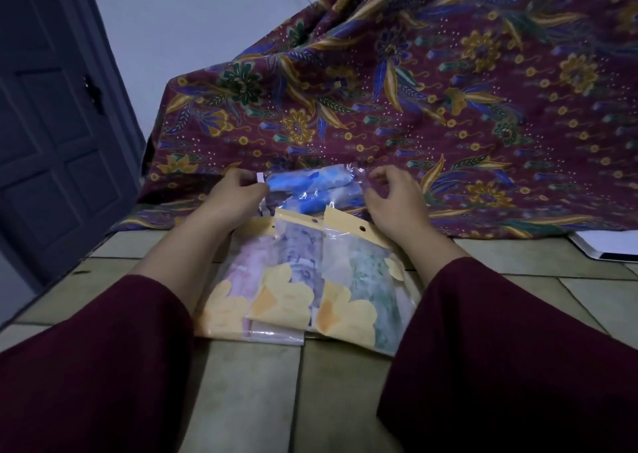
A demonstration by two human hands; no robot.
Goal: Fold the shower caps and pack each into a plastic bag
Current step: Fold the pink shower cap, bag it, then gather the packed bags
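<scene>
blue cap bagged, seal strip in hand

a person seated on a tiled floor point(241, 401) works on a clear plastic bag point(341, 190) holding a folded blue shower cap point(303, 181), which lies at the edge of a maroon patterned cloth point(414, 90) just beyond three packed bags point(303, 290). the left hand point(238, 193) has its fingers point(248, 179) curled and pinching a small white strip point(260, 177) at the bag's left end, apparently the liner of an adhesive flap, though the blur makes that uncertain. the right hand point(393, 197) sits at the bag's right end with fingers loosely bent; whether they grip the film or merely rest on it cannot be told.

the three finished packs, each with a yellow header card and a pale cap inside (pinkish, lilac, green), overlap one another on the floor between the person's maroon sleeves point(103, 366).

the bag looks feather-light, thin and slick, likely to crinkle, slide on the cloth and spring open as the soft cap inside pushes back. it would probably be best held by its edges or corners, one hand pinning the far end flat while the other works the flap, since pressing on the puffy middle would shift the cap and wrinkle the seal line.
</scene>
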